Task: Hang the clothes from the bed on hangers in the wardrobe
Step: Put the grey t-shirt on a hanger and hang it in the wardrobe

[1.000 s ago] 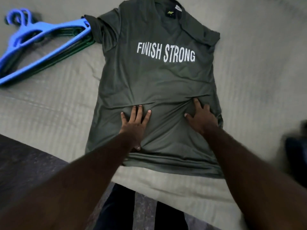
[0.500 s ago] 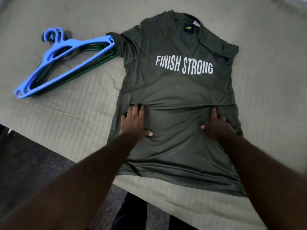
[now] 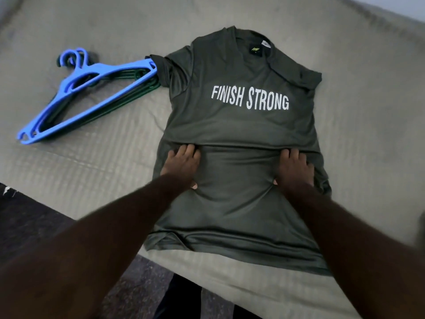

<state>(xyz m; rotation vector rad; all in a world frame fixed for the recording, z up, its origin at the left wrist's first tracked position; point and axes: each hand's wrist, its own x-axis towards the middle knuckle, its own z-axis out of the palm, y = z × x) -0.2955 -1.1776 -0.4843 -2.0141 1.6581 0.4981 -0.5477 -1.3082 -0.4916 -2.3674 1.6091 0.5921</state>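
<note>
A dark green T-shirt [image 3: 241,125] printed "FINISH STRONG" lies face up on the bed [image 3: 92,171], collar at the far end. My left hand [image 3: 181,164] and my right hand [image 3: 294,166] press flat on its middle, a shoulder's width apart. A cross fold of cloth is bunched over the fingertips of both hands and hides them. Left of the shirt lies a stack of hangers [image 3: 92,97], a blue one on top of dark green ones, one end touching the shirt's left sleeve.
The bed's near edge runs diagonally from the left to the bottom right, with dark floor [image 3: 27,226] below it. My legs show at the bottom centre. A pale wall shows at the top right corner.
Both hands slid up the shirt away from me, pushing the cloth into a deeper fold that now covers the fingertips. The view shifted, so the shirt and hangers sit further right and lower.
</note>
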